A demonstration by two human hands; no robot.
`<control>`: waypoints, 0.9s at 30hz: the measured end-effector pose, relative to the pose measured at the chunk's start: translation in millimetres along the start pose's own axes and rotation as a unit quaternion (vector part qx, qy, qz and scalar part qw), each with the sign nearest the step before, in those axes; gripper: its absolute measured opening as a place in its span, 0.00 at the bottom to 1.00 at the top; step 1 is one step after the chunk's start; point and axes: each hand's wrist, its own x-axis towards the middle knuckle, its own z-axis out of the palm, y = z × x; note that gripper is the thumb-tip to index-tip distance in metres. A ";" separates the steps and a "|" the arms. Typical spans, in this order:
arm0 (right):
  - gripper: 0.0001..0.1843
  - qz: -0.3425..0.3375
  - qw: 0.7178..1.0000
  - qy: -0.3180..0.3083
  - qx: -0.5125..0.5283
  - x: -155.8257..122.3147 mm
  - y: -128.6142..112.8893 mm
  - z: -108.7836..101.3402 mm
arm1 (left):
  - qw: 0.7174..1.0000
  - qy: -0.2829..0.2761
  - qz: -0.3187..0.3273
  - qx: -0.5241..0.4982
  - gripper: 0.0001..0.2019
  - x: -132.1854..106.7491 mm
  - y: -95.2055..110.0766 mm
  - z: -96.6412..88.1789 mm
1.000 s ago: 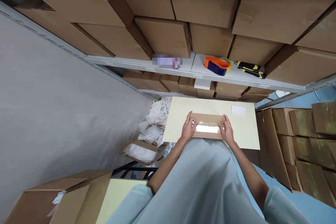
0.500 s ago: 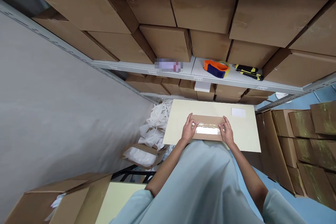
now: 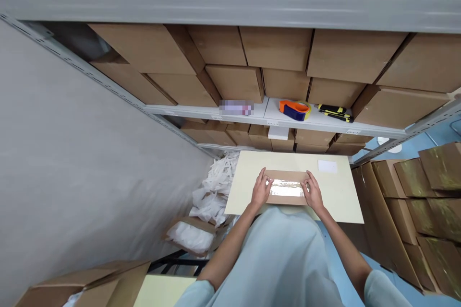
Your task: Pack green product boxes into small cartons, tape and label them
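A small flat cardboard box (image 3: 287,175) with a shiny strip of clear tape (image 3: 287,188) along its top lies on a pale yellow tabletop (image 3: 338,192). My left hand (image 3: 260,191) grips the box's left end, fingers curled onto the tape. My right hand (image 3: 313,192) grips the right end the same way. A white card (image 3: 327,166) lies on the tabletop beyond my right hand.
An orange and blue tape dispenser (image 3: 294,109) and a black and yellow tool (image 3: 334,112) sit on the grey shelf (image 3: 252,115) among stacked cardboard boxes. More boxes (image 3: 414,192) stand at the right. White bags (image 3: 212,187) are heaped left of the table.
The camera has tilted upward, bringing a higher shelf into view. My hands stay at the two ends of the box and have barely shifted.
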 end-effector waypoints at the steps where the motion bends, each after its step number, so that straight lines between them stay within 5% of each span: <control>1: 0.19 -0.018 1.000 0.012 -0.017 -0.7 1.6 1.7 | 1.000 0.009 0.013 0.022 0.10 0.1 -1.1 0.5; 6: 0.18 -0.134 0.978 0.060 -0.151 29.7 -17.0 0.4 | 0.986 0.014 0.112 0.124 0.09 15.3 8.1 -4.6; 12: 0.21 -0.260 0.938 0.088 -0.210 177.9 -129.3 -40.3 | 0.971 0.058 0.198 0.118 0.07 104.8 78.5 -41.0; 15: 0.25 -0.227 0.930 0.072 -0.279 252.4 -189.1 -58.2 | 0.965 0.114 0.221 0.087 0.07 158.8 128.6 -65.0; 18: 0.26 -0.115 0.918 -0.020 -0.378 295.9 -223.3 -61.3 | 0.957 0.154 0.238 0.060 0.06 190.2 167.6 -84.5; 22: 0.25 -0.053 0.904 -0.100 -0.413 317.4 -231.4 -55.3 | 0.956 0.175 0.232 0.034 0.06 190.9 186.5 -94.9; 27: 0.23 -0.049 0.901 -0.125 -0.412 329.8 -224.3 -62.0 | 0.973 0.139 0.183 -0.015 0.07 161.0 175.2 -85.9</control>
